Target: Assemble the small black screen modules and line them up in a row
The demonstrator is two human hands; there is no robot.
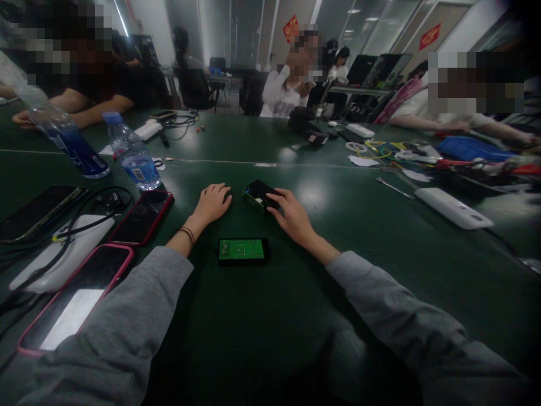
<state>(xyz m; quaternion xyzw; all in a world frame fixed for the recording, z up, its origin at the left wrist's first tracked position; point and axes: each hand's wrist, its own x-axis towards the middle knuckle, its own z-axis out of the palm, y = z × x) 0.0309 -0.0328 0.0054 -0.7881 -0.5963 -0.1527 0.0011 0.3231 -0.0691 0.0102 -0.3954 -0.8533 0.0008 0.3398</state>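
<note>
- right hand (293,217): grip clamped on the right end of a black box (262,188), with the thumb on the near side.
- box: near the middle of the green worktop (253,327), in front of the person; a green side board (254,202) shows along its near left edge.
- left hand (213,202): palm down on the worktop just left of the box, apart from it; grip loose, fingers slightly spread.
- case (266,251): flat between the forearms, nearer the person than the box, a green board (245,249) in it.
- to the left: a red phone (143,217), a pink phone (84,282), a white pack (91,231), a tall bottle (84,152) and a short bottle (137,160).
- to the right: a wrench (395,188) beside a white strip (452,207), tangled wires (389,149) beyond.
</note>
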